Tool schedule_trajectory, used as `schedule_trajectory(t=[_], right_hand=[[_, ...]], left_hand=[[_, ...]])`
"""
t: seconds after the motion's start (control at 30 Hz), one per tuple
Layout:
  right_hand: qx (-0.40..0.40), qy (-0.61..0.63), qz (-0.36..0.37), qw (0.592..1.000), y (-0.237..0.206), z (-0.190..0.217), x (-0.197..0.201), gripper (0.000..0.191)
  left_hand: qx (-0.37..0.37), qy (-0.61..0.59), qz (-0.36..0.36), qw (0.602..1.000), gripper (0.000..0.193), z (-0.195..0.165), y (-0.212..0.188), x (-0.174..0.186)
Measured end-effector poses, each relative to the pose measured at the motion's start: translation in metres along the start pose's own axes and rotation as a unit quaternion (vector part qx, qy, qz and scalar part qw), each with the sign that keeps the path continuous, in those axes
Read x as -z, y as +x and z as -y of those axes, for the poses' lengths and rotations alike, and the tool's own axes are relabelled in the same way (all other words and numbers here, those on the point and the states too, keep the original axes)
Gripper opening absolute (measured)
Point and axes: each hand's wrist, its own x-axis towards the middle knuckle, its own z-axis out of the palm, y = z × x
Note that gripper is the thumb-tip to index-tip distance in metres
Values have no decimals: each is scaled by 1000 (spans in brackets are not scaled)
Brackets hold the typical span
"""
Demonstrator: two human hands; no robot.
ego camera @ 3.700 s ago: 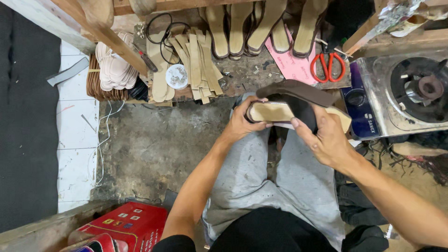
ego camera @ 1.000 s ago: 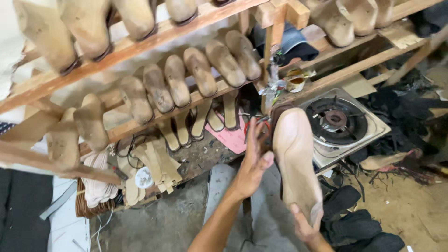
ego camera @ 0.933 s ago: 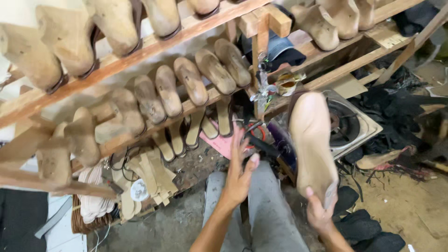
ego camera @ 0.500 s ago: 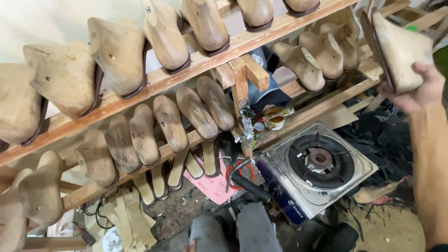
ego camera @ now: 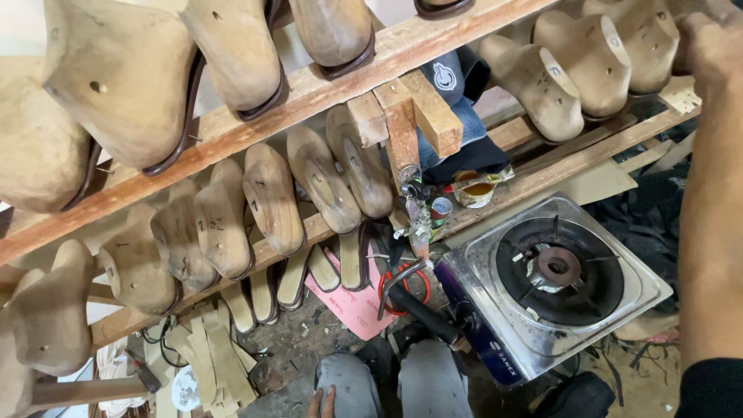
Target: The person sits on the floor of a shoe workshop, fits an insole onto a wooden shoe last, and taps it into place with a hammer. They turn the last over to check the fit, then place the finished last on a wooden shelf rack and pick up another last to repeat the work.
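Reaching up at the top right corner, the right hand [ego camera: 716,46] touches the wooden shoe lasts [ego camera: 592,58] on the upper shelf [ego camera: 325,85] (whether its fingers grip one I cannot tell). A careless nudge could tip a last down onto the gas stove [ego camera: 561,282] below. The left hand [ego camera: 321,402] rests low by the knee, fingers loosely together, too far to catch it.

Wooden shoe lasts: four on the top rack [ego camera: 325,85], with a fifth partly visible at the frame's upper edge. Seven on the middle rack left of the post [ego camera: 402,131]; three to its right. Gas stove [ego camera: 553,282]: one, single burner. Pink sheet [ego camera: 352,302]: one. Red-handled scissors [ego camera: 402,285]: one pair. Small tin [ego camera: 474,190]: one. Hands: two, left hand [ego camera: 319,402] at the bottom edge, right hand [ego camera: 712,46] at the upper right rack.
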Motion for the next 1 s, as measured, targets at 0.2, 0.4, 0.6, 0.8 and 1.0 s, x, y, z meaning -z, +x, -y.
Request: schedule_trajectory(t=[0.2, 0.4, 0.6, 0.8, 1.0], right_hand=[[269, -272, -100, 918, 11, -21, 0, 46], [203, 38, -197, 958, -68, -36, 9, 51], [78, 62, -7, 995, -439, -97, -34, 48], [-28, -217, 292, 931, -707, -105, -67, 88], [156, -399, 242, 870, -733, -34, -85, 93]], left_hand=[[-15, -3, -7, 1000, 50, 7, -9, 2], [-37, -28, -44, 998, 47, 11, -20, 15], [75, -62, 145, 985, 78, -8, -20, 75], [77, -146, 164, 972, 64, -24, -8, 154], [116, -317, 125, 933, 57, 6, -7, 185]])
